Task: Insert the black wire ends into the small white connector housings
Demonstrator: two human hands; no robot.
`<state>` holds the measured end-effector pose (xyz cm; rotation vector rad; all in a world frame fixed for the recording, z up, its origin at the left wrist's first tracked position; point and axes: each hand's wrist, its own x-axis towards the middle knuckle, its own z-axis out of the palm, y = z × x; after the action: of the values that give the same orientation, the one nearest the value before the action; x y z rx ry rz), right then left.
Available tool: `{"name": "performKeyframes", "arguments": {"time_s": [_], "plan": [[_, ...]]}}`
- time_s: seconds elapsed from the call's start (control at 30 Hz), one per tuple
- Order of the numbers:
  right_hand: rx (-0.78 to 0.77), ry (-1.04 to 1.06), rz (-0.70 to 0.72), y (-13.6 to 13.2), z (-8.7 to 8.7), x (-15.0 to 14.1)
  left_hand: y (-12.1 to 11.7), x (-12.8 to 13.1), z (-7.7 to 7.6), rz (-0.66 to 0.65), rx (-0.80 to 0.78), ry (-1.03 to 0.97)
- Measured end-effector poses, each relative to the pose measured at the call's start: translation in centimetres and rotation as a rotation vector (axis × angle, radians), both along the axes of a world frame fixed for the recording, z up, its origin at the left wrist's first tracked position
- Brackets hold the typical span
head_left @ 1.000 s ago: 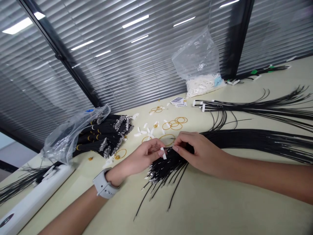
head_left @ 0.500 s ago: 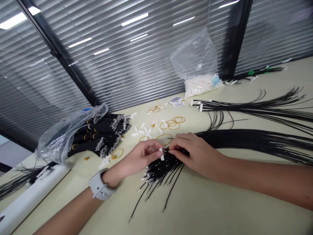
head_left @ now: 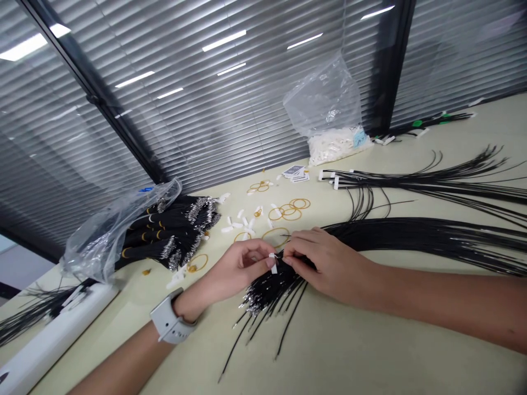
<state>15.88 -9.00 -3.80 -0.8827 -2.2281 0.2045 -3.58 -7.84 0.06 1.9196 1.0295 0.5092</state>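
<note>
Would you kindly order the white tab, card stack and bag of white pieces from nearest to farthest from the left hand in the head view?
1. White tab: in the left hand.
2. Card stack: farther ahead, rightward.
3. Bag of white pieces: farthest back.

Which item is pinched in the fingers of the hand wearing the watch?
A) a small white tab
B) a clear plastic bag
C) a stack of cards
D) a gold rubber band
A: a small white tab shows at the fingertips of the left hand, the one with the watch, right beside the black wires.
</note>
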Motion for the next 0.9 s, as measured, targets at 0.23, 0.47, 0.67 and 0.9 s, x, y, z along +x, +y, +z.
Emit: {"name": "performKeyframes", "arguments": {"time_s": [0.23, 0.47, 0.67, 0.9], "plan": [[-0.089, 0.025, 0.025, 0.01, 0.33, 0.08, 0.01, -0.05, -0.13, -0.002, -0.005, -0.025], [-0.127, 0.047, 0.056, 0.04, 0.51, 0.08, -0.15, -0.01, 0.08, 0.005, 0.003, -0.015], [-0.139, 0.038, 0.003, -0.01, 0.53, 0.01, -0.13, 0.03, 0.04, -0.005, 0.012, -0.001], [-0.184, 0.018, -0.005, 0.00, 0.55, -0.08, -0.56, 0.48, -0.08, 0.019, 0.071, 0.010]]}}
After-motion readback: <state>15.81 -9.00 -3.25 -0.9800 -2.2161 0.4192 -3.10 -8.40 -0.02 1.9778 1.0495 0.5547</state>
